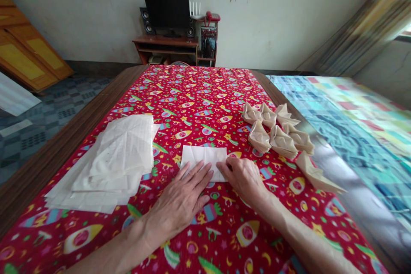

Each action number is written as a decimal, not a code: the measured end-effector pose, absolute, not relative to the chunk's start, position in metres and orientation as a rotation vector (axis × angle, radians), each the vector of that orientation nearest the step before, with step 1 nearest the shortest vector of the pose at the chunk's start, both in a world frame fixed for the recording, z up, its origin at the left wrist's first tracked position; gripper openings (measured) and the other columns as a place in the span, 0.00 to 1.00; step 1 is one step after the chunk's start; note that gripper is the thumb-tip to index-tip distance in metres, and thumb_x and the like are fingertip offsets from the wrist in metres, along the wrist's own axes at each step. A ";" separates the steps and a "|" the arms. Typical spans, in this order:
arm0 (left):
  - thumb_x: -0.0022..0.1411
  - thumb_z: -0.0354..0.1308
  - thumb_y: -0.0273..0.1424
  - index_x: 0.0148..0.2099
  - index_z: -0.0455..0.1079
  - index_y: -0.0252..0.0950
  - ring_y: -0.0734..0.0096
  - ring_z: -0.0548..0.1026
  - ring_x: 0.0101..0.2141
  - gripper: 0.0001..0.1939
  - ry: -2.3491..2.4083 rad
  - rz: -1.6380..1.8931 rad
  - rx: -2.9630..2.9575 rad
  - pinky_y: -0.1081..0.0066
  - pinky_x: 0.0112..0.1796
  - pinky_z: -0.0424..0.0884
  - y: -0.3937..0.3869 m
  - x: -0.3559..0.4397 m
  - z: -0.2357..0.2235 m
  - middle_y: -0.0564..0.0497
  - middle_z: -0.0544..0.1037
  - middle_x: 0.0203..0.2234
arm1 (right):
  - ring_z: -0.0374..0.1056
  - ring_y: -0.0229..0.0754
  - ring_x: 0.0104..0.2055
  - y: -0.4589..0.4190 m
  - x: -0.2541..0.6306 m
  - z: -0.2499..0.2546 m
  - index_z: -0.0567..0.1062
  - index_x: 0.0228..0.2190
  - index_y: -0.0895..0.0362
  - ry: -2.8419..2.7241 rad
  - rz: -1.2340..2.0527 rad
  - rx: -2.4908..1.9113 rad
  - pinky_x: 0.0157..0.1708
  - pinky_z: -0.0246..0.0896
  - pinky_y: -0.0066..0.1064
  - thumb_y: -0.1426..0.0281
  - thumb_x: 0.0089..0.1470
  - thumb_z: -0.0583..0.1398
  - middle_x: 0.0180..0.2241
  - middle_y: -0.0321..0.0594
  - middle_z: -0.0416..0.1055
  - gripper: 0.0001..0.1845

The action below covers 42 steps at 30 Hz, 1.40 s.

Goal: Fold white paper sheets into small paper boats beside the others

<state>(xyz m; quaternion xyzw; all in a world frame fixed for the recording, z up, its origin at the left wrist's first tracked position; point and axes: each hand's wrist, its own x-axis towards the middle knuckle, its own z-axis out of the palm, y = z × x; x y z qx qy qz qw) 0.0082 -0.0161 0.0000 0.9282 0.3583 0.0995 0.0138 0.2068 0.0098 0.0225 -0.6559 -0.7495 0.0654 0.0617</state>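
Note:
A folded white sheet of paper (203,157) lies on the red patterned tablecloth (199,98) in front of me. My left hand (180,202) lies flat with fingers stretched out, its fingertips pressing the paper's near edge. My right hand (241,177) rests beside it, fingers curled and pressed down on the paper's right near corner. Neither hand lifts the sheet.
A loose stack of white sheets (111,163) lies at the left. Several folded paper boats (276,133) sit at the right, one (314,174) nearer the table's edge. A quilted bed (353,120) adjoins the right side. A desk with a monitor (167,10) stands at the far wall.

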 end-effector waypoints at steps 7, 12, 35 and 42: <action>0.69 0.42 0.35 0.66 0.47 0.35 0.62 0.47 0.64 0.25 1.124 0.252 2.886 0.53 0.61 0.50 -0.016 0.008 -0.003 0.50 0.53 0.64 | 0.70 0.38 0.27 0.012 0.207 0.019 0.71 0.23 0.57 -2.268 0.178 -1.981 0.24 0.42 0.28 0.59 0.61 0.52 0.22 0.39 0.72 0.20; 0.69 0.43 0.35 0.64 0.51 0.37 0.61 0.48 0.64 0.23 1.112 0.260 2.882 0.52 0.60 0.50 -0.015 0.009 -0.003 0.50 0.54 0.64 | 0.70 0.38 0.26 0.011 0.207 0.018 0.71 0.23 0.57 -2.267 0.167 -1.980 0.23 0.41 0.28 0.59 0.60 0.52 0.21 0.39 0.72 0.20; 0.67 0.45 0.32 0.65 0.49 0.35 0.63 0.48 0.64 0.26 1.083 0.296 2.884 0.56 0.61 0.51 -0.016 0.006 0.000 0.47 0.52 0.64 | 0.37 0.50 0.66 -0.049 0.207 -0.014 0.48 0.62 0.69 -2.591 -0.037 -1.184 0.61 0.50 0.44 0.57 0.60 0.52 0.64 0.55 0.43 0.39; 0.69 0.43 0.33 0.64 0.54 0.38 0.66 0.52 0.63 0.23 1.113 0.296 2.924 0.60 0.60 0.52 -0.020 -0.009 0.001 0.50 0.56 0.63 | 0.41 0.50 0.66 -0.053 0.222 -0.002 0.53 0.61 0.66 -2.599 -0.002 -1.211 0.60 0.53 0.45 0.60 0.60 0.53 0.63 0.53 0.48 0.34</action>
